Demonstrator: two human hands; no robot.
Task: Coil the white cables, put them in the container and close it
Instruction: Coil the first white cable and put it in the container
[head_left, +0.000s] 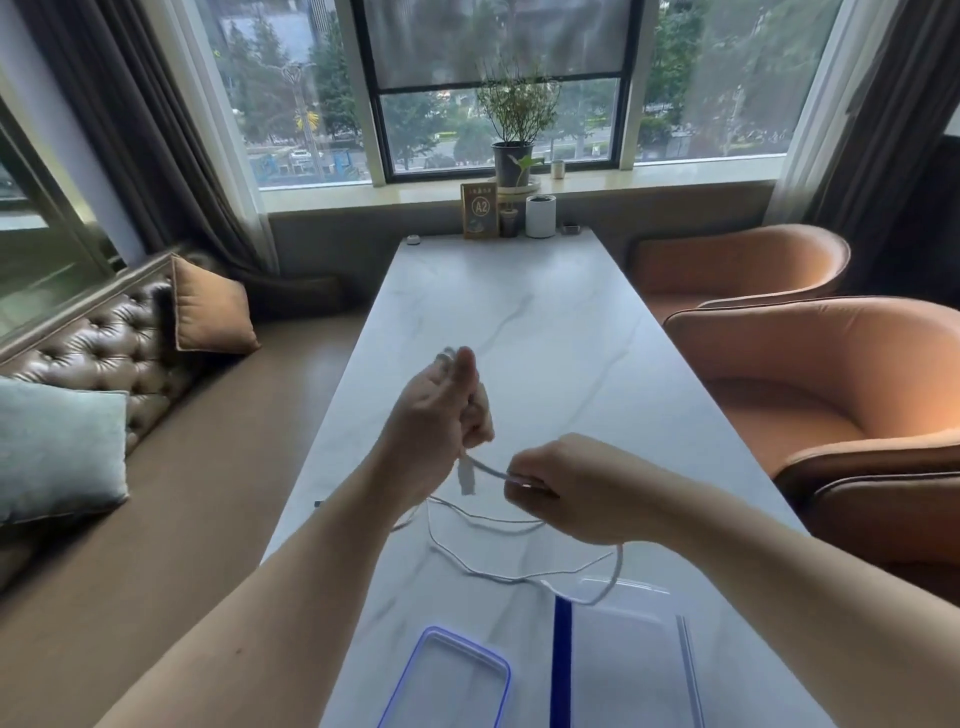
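My left hand (441, 410) is raised above the marble table (545, 322), its fingers closed around loops of a white cable (483, 564). A white plug hangs just below that hand. My right hand (566, 488) pinches the same cable a short way to the right, and the strand runs taut between both hands. The rest of the cable lies in loose curves on the table under my hands, reaching the clear container (628, 660) at the near right. A clear lid with a blue rim (447, 680) lies flat to the container's left.
Two orange armchairs (810, 395) stand along the table's right side. A tufted leather bench with cushions (104, 364) runs along the left. At the table's far end are a sign marked A2 (480, 210), a white cup (540, 215) and a potted plant on the sill.
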